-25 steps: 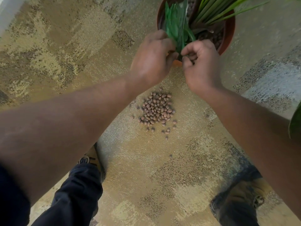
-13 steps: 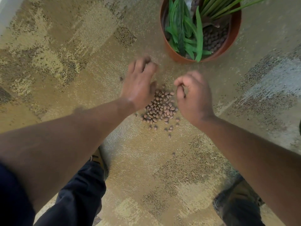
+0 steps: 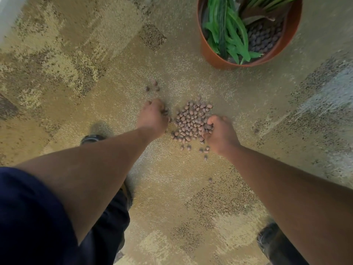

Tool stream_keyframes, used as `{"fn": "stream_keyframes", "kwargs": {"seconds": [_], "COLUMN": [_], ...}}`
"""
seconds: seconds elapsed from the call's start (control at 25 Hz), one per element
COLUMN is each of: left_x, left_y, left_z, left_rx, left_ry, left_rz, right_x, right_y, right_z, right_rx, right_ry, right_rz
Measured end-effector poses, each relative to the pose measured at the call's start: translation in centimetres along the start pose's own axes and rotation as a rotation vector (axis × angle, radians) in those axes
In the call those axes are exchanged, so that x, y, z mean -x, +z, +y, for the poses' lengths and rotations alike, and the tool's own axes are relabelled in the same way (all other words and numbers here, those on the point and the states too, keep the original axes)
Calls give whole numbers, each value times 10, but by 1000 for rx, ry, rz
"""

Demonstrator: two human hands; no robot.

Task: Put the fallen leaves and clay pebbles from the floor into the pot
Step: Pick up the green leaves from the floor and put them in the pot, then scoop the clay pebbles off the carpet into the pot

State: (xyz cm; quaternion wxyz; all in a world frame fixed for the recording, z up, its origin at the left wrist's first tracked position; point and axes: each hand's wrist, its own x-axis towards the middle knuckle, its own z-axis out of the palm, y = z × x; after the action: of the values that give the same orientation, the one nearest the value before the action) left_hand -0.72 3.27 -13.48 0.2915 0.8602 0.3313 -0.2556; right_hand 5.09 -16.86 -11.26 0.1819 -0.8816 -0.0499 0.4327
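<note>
A pile of brown clay pebbles [image 3: 192,121] lies on the carpet in the middle of the view. My left hand [image 3: 152,117] rests on the floor at the pile's left edge, fingers curled down onto a few pebbles. My right hand [image 3: 219,132] is cupped against the pile's right side, fingers dug into the pebbles. A terracotta pot [image 3: 215,58] stands at the top right. Green leaves [image 3: 229,33] lie inside it on dark pebbles. A few stray pebbles [image 3: 152,87] sit beyond my left hand.
The floor is mottled tan and brown carpet [image 3: 76,64]. My shoes show at the left [image 3: 91,138] and the bottom right [image 3: 271,240]. More loose pebbles [image 3: 205,152] are scattered below the pile.
Both hands let go of the leaves in the pot and came down to the floor. They now press in on the pebble pile from either side.
</note>
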Motion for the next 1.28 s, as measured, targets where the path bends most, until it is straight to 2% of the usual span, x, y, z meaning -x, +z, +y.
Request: {"fn": "stream_keyframes", "kwargs": {"seconds": [0.36, 0.56, 0.8, 1.0, 1.28], "left_x": [-2, 2, 5, 14, 33], "left_y": [7, 6, 2, 1, -5], "left_z": [4, 4, 10, 28, 58], "left_rx": [55, -21, 46, 212, 372], "left_ry": [-47, 80, -28, -48, 31], "left_rz": [-16, 12, -20, -13, -16], "right_x": [2, 3, 1, 0, 4], "right_y": [3, 3, 3, 1, -15], "right_z": [11, 17, 14, 20, 10], "right_rx": [132, 197, 258, 206, -71], "right_ry": [-56, -169, -158, -132, -174], "right_rz": [2, -27, -37, -24, 142]}}
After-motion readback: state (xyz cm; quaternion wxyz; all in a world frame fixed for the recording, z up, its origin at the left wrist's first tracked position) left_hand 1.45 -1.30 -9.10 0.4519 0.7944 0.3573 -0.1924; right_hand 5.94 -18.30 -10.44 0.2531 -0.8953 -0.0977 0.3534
